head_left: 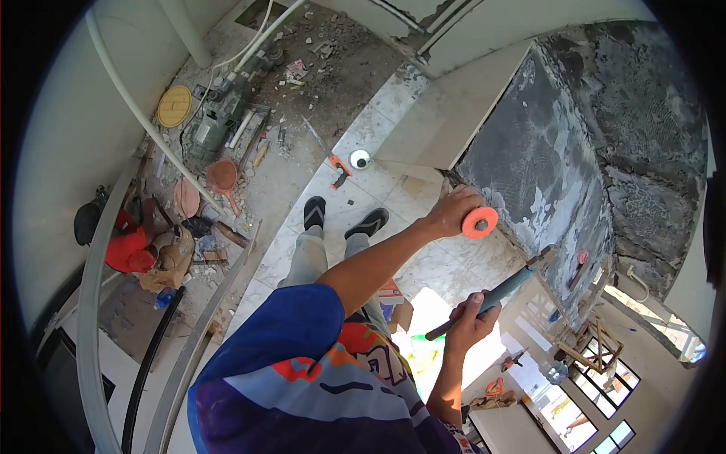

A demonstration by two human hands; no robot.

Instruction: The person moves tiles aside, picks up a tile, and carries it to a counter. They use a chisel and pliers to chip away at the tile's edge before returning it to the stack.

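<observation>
My left hand [452, 210] is closed round a chisel [481, 224] with an orange round guard. It is at the edge of a pale tile panel [446, 117], by a wall coated with grey mortar [522, 144]; my fingers hide the chisel's far end. In my right hand [474, 318] is a hammer [508, 287] with a blue-grey handle, its head pointing up and right toward the wall. The hammer is apart from the chisel. My feet [340, 218] stand on marble-patterned tiles [283, 253].
A handsaw [338, 170] and a white round item [360, 159] lie near my feet. Green machinery [215, 125], a yellow lid [175, 106], a pink dipper [222, 175] and rubble lie beyond. A person in red [128, 246] is low at left, behind a curved railing [94, 318].
</observation>
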